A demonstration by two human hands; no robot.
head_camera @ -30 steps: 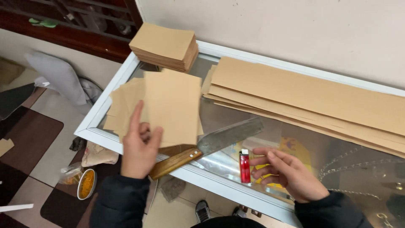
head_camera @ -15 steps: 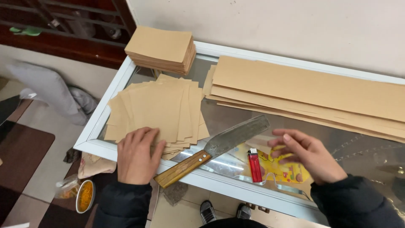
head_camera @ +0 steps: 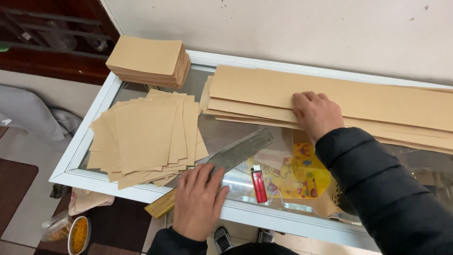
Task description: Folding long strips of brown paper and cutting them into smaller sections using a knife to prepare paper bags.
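My left hand (head_camera: 197,202) lies over a long metal blade with a wooden handle (head_camera: 236,153) at the near edge of a glass-topped counter (head_camera: 155,193); whether the fingers grip the blade is unclear. My right hand (head_camera: 315,113) presses flat, fingers spread, on the left end of a pile of long brown paper strips (head_camera: 377,101) along the back of the counter. A loose, fanned heap of cut brown paper squares (head_camera: 144,134) lies left of the blade. A neat stack of the same squares (head_camera: 148,60) stands at the far left corner.
A red lighter (head_camera: 258,183) lies on the glass between my hands, beside a yellow printed sheet (head_camera: 302,174) under the glass. A white wall runs behind the counter. On the floor to the left sit a small bowl (head_camera: 78,235), crumpled bags and grey cloth (head_camera: 28,115).
My left hand has come off the fanned squares and moved right onto the blade. My right hand has reached from near the lighter up to the long strips.
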